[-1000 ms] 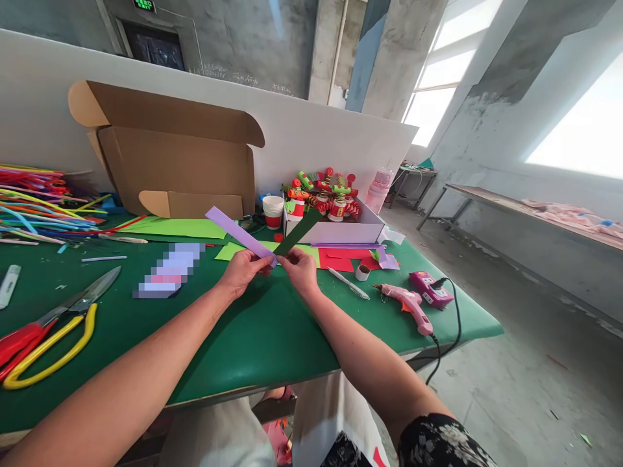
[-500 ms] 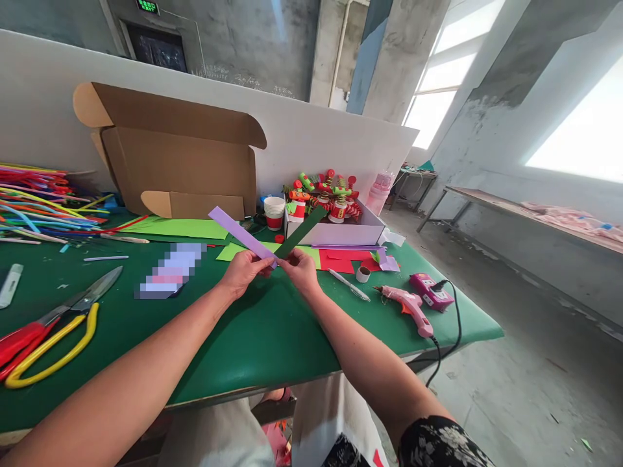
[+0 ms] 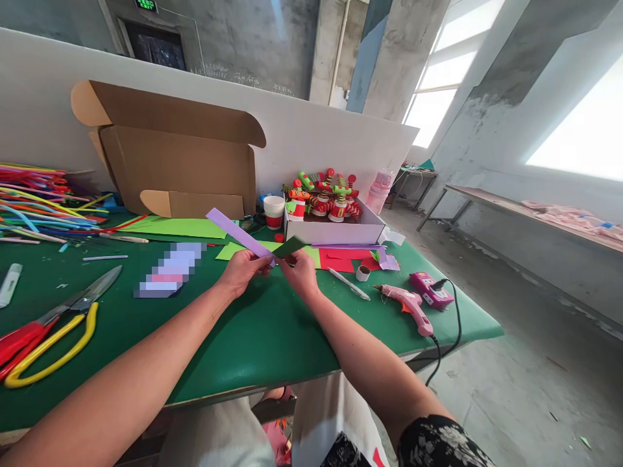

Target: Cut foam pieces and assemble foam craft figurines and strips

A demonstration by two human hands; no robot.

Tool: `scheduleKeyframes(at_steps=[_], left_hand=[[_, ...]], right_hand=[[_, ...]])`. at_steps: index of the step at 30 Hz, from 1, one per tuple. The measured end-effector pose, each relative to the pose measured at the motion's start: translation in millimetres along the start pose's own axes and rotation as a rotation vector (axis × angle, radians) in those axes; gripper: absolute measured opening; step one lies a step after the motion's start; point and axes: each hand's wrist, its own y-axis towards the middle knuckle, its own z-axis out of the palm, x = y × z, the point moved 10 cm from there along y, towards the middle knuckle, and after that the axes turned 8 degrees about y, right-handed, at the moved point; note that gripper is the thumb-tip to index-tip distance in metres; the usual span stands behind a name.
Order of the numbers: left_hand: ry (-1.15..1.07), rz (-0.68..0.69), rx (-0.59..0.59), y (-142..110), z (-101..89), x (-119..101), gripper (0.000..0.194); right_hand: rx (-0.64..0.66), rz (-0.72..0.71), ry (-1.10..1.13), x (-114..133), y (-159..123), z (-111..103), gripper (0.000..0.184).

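A purple paper strip (image 3: 238, 233) slants up to the left from between my hands. My left hand (image 3: 244, 271) pinches it near its lower end, thumb on top. From the same joint a dark green paper strip (image 3: 291, 246) runs to the right, its visible part short and tilted. My right hand (image 3: 299, 269) has its fingers closed on the green strip close to where the two strips meet. The fingertips hide the overlap, so I cannot tell how the strips are joined. Both hands are just above the green tabletop (image 3: 253, 344).
A pink glue gun (image 3: 409, 305), a white pen (image 3: 349, 283) and a paper roll (image 3: 363, 272) lie to the right. Large scissors (image 3: 73, 318) rest at left. Behind stand a white box (image 3: 335, 232) of red-green figures, paper cups (image 3: 274, 213) and a cardboard box (image 3: 180, 162).
The green strip stood up long to the right before; now its far end sits lower and it looks shorter, bent over by my right hand. The purple strip has hardly moved.
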Motion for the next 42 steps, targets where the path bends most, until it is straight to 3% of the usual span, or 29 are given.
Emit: scheduleKeyframes(at_steps=[4, 11, 15, 21, 28, 31, 36, 42], left_hand=[[-0.09, -0.045, 0.01, -1.2, 0.3, 1.5, 0.043], [-0.123, -0.098, -0.016, -1.9, -3.4, 3.2, 0.041], [-0.122, -0.077, 0.004, -1.7, -1.0, 2.0, 0.04], [-0.07, -0.065, 0.036, -1.2, -1.0, 0.2, 0.039], [-0.037, -0.18, -0.001, -6.3, -2.2, 5.8, 0.034], [-0.074, -0.187, 0.012, -8.8, 2.6, 5.6, 0.035], [0.004, -0.097, 0.114, -9.1, 11.7, -1.6, 0.042], [-0.011, -0.068, 0.078, -10.0, 9.8, -6.3, 0.051]], right_hand=[[0.034, -0.05, -0.002, 10.9, -2.7, 3.7, 0.021], [0.088, -0.095, 0.01, 22.8, -6.7, 6.2, 0.021], [0.058, -0.033, 0.074, 15.6, -4.9, 1.5, 0.052], [0.06, 0.009, 0.107, 13.2, -4.6, 0.3, 0.067], [0.097, -0.063, 0.028, 19.5, -5.4, 4.1, 0.056], [0.077, -0.072, 0.004, 14.1, -2.4, 4.4, 0.038], [0.035, 0.036, 0.085, -6.3, 2.5, 1.8, 0.011], [0.168, 0.246, 0.352, -23.6, 2.1, 14.2, 0.023]])
